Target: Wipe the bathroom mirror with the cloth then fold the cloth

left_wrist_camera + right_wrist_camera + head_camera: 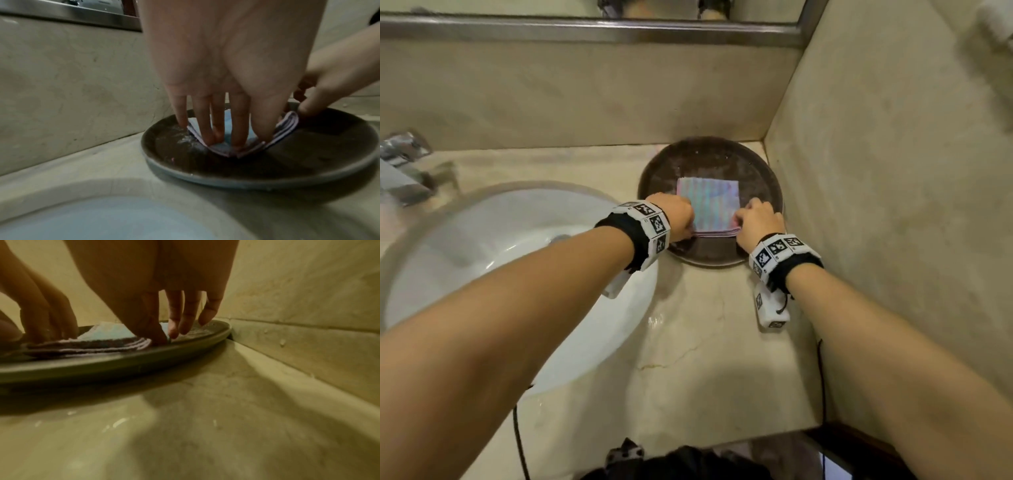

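Striped pastel fabric, the cloth, is lying folded into a small square on the dark round tray, which is sitting on the marble tabletop in the corner beside the white sink. Several stacked layers are showing along the near edge of the cloth, so the folding step is judged to be close to finished. The left hand is pressing down on the near left corner, its fingers extended and spread slightly apart, with the tips resting on the top layer. The right hand is working at the near right corner, its thumb and forefinger appearing to be closing on the layered edge while the remaining fingers are hanging loosely apart above the tray. To complete this step well, the operator should be keeping the left fingertips flat on the stack to stop the layers from sliding, while aligning the right-hand edges so they sit flush before pressing the crease down. Water droplets are showing on the tray surface and the tabletop, so the cloth may be picking up moisture; lifting rather than dragging it is advisable. Only the lower frame of the mirror is visible above.
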Demonstrator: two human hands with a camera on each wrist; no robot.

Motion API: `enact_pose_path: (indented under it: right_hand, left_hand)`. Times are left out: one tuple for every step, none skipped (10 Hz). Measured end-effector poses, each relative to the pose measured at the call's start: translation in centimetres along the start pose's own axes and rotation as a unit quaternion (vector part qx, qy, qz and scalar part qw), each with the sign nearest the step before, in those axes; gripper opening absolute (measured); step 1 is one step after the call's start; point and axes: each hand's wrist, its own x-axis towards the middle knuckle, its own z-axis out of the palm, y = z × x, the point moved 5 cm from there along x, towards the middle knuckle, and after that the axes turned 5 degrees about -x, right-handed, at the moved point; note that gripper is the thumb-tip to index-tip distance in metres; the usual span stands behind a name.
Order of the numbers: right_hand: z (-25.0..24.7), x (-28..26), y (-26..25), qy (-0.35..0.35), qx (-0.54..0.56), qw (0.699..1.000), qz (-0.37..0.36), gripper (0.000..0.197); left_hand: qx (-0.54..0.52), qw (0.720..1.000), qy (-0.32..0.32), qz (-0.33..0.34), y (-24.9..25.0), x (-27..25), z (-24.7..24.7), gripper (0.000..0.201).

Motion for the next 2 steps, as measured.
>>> enact_pose_path:
  right_hand:
    - [-0.4,-0.3,-0.3,-0.035,-0.03,0.999,-0.003,0.025]
    - [-0.7,-0.4,-0.3,-0.075,-0.016,0.997,-0.017,0.028]
  left_hand:
    - [-0.023,0.999,-0.043,0.013,-0.2,-0.1,1.1,0.037]
    - [0.0,0.999,-0.046,0.029,-0.6,-1.4,0.9,0.041]
